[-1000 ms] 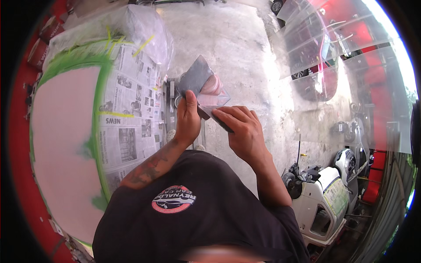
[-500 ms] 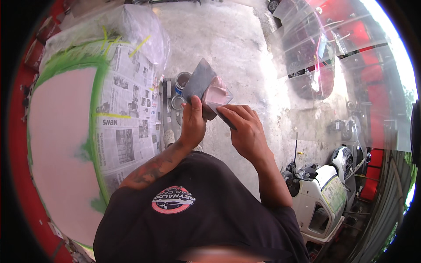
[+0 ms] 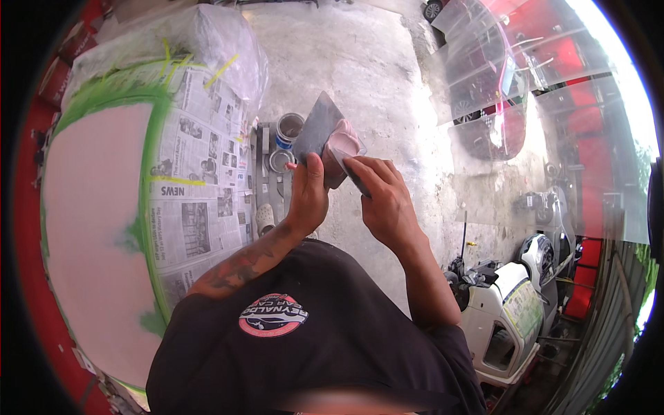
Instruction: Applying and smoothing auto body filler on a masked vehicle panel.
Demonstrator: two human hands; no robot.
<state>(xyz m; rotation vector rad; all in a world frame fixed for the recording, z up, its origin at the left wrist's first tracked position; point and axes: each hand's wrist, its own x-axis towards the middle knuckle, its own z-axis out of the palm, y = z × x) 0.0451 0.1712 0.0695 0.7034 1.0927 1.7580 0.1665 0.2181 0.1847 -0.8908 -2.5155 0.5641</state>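
My left hand (image 3: pixel 309 197) grips a flat grey board (image 3: pixel 319 123) from below, its thumb pressed along the near edge. Pale pink body filler (image 3: pixel 344 138) is heaped on the board's right side. My right hand (image 3: pixel 389 200) pinches a thin dark putty spreader (image 3: pixel 355 178), whose edge rests against the filler. Part of the spreader is covered by my right fingers, and most of my left fingers are beneath the board.
On the left lies a pinkish car panel (image 3: pixel 97 242) bordered in green and masked with newspaper (image 3: pixel 200 138). Beside it on the floor stand an opened can (image 3: pixel 289 129) and a metal tin (image 3: pixel 280 160). Car parts (image 3: pixel 494 325) sit at the lower right.
The board has shifted slightly to the right with my left hand. My right hand has moved up a little, and the spreader has changed its angle against the filler.
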